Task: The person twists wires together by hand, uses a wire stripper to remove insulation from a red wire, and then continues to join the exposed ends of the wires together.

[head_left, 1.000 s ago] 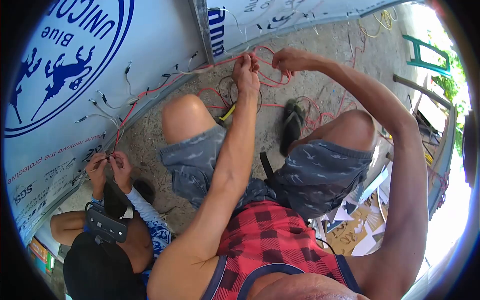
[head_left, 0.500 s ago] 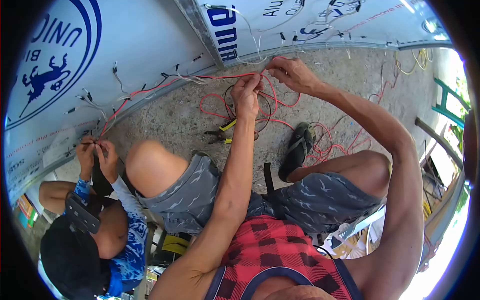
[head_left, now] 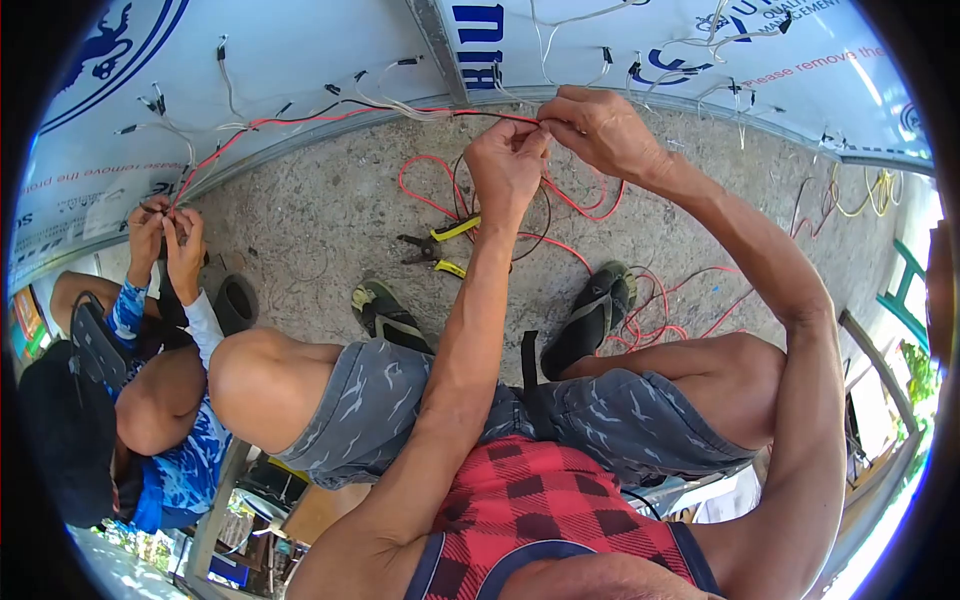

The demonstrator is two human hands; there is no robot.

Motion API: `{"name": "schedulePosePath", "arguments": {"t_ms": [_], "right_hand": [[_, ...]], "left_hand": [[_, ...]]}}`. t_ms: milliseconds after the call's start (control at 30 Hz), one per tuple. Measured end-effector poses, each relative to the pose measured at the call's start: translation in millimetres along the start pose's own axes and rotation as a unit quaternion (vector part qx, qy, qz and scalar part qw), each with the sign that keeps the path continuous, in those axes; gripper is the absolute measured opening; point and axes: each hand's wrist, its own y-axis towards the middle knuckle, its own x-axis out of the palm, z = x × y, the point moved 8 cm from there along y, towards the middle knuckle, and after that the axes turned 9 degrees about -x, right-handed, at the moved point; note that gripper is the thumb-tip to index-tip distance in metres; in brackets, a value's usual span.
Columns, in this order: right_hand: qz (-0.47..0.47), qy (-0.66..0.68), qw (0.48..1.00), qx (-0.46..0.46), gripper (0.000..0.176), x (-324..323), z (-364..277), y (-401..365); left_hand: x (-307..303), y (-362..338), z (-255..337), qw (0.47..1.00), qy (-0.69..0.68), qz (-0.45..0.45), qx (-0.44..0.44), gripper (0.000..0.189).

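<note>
My left hand [head_left: 508, 165] is closed in a pinch on the red and black wires [head_left: 350, 112], which run along the lower edge of the printed panel. Close beside it, fingertips nearly touching, my right hand [head_left: 603, 130] pinches the wires too; the exact spot is hidden by the fingers. Loops of red wire [head_left: 425, 160] hang and lie on the floor below my hands. Wire pliers with yellow handles [head_left: 457, 228] lie on the concrete, left of my left forearm.
A co-worker [head_left: 175, 430] crouches at the left, both hands [head_left: 165, 240] at the wires. White wires with black ends [head_left: 222, 62] stick out of the panel [head_left: 330, 45]. More red wire [head_left: 655, 310] lies by my shoe [head_left: 590, 315]. Yellow wire [head_left: 880, 190] and a green frame [head_left: 905, 290] are at the right.
The view has shifted, showing my other shoe and more of the pliers. My hands have come closer together, and black wire now shows beside the red between panel and hands.
</note>
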Motion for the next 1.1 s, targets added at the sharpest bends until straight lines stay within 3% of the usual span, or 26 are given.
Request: {"name": "schedulePosePath", "arguments": {"t_ms": [233, 300, 533, 600, 1100], "right_hand": [[-0.014, -0.081, 0.997, -0.012, 0.016, 5.4, -5.1, 4.2], [0.006, -0.047, 0.998, -0.038, 0.016, 0.5, -5.8, 8.9], [0.001, 0.087, 0.996, 0.007, 0.016, 3.4, 7.9, 11.7], [-0.015, 0.101, 0.995, 0.021, 0.016, 3.4, 12.2, 12.1], [-0.016, 0.089, 0.996, -0.009, 0.016, -6.7, -10.8, 11.4]], "left_hand": [[1.0, -11.3, 9.5, 0.992, 0.086, 0.058, 0.065, 0.007], [1.2, -10.1, -0.5, 0.997, -0.071, 0.029, 0.024, 0.01], [0.6, -14.1, -8.5, 0.989, -0.141, 0.026, 0.017, 0.015], [0.7, -11.6, -13.8, 0.967, -0.255, 0.016, 0.01, 0.017], [-2.2, -7.9, -13.3, 0.946, -0.324, -0.017, 0.014, 0.016]]}}
